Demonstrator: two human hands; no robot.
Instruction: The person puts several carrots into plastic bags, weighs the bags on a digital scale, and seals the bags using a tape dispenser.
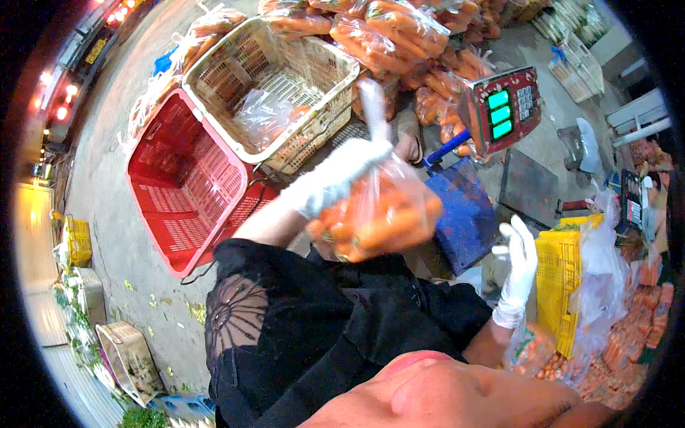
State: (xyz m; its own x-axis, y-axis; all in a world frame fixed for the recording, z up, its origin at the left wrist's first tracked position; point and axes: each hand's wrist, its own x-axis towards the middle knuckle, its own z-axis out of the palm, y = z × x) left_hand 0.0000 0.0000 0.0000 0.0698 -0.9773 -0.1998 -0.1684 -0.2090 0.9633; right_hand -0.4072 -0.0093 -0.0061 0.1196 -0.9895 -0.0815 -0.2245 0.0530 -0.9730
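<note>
In front of my body, my left hand (342, 171), in a white glove, grips a clear plastic bag of carrots (385, 217) by its gathered neck. The neck sticks up above my fist, and the full bag hangs below, slightly blurred. My right hand (519, 250), also white-gloved, is held off to the right with its fingers apart and nothing in them. Between the two hands stands a scale with a blue platform (464, 217). A red display head (503, 110) with lit green readouts rises from it on a blue post.
A dirty white crate (307, 146) holding a bag of carrots and a red crate (189, 185) stand at left. Bagged carrots (389, 39) are piled at the far side. At right is a yellow crate (560, 285) draped with clear plastic bags (603, 264).
</note>
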